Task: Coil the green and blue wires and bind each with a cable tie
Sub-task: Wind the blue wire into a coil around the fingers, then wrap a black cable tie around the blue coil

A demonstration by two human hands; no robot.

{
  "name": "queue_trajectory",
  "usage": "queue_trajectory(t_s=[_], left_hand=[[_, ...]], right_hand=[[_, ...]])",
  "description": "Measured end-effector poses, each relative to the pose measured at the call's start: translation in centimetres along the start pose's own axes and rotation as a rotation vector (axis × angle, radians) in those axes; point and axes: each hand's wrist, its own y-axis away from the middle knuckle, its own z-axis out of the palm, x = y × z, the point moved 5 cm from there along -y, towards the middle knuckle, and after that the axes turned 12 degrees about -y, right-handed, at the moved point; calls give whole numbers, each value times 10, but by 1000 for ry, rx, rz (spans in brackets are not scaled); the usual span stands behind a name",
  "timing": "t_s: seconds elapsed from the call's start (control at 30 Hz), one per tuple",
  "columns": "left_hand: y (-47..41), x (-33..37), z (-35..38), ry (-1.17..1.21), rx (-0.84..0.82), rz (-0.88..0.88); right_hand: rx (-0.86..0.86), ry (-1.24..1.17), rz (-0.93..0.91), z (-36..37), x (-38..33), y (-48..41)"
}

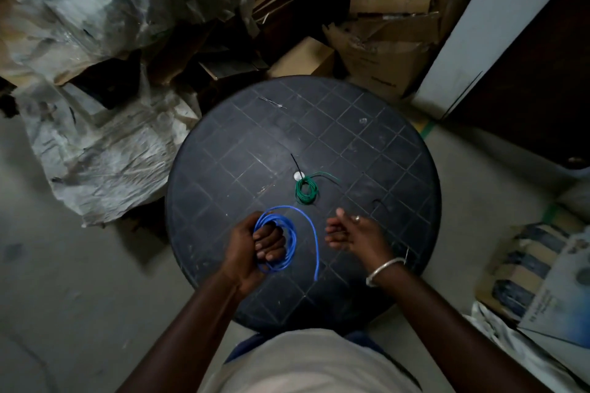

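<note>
Blue wire [290, 244] is mostly wound into a coil that you hold just above the near-left part of the tabletop [351, 143]; your left hand [255, 246] has its fingers curled through the middle of the coil and grips it. One loose tail [314, 239] leaves the coil's far side, arcs over to the coil's right and drops back toward you, so its long axis runs roughly far-to-near, with the free end lying nearest your body. Your right hand [354, 233] is the nearer one to that tail, just right of the coil and of the tail, not touching either; its fingers [335, 234] are loosely curled, palm up, holding nothing. I judge the next move is a short reach leftward to take the tail and lay it on as the last turn. Beyond the coil and slightly right, the green wire [306, 190] lies coiled on the tabletop with a black cable tie [294, 161] sticking out of it; whether it is cinched I cannot tell.
</note>
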Motion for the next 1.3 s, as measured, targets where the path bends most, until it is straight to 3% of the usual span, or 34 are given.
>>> queue_trajectory(t_s=[0.17,0.27,0.43,0.6,0.87,0.97,1.3], left_hand=[[-16,-14,-11,-92,120,-17],[-20,-17,-14,-92,174,-21],[-19,-17,-16,-17,160,-28],[-9,-16,-12,72,95,-27],[-11,-18,-4,-123,263,-12],[-14,-24,1,-213,299,-26],[-41,-47,32,-459,192,-34]], right_hand=[[388,487,-144,-105,18,-100],[543,589,-155,-158,31,-155],[546,833,-143,-152,11,-163],[460,914,-61,-152,15,-183],[450,728,-10,-162,27,-185],[426,487,-2,-157,26,-165],[220,-279,-71,-110,-39,-14]])
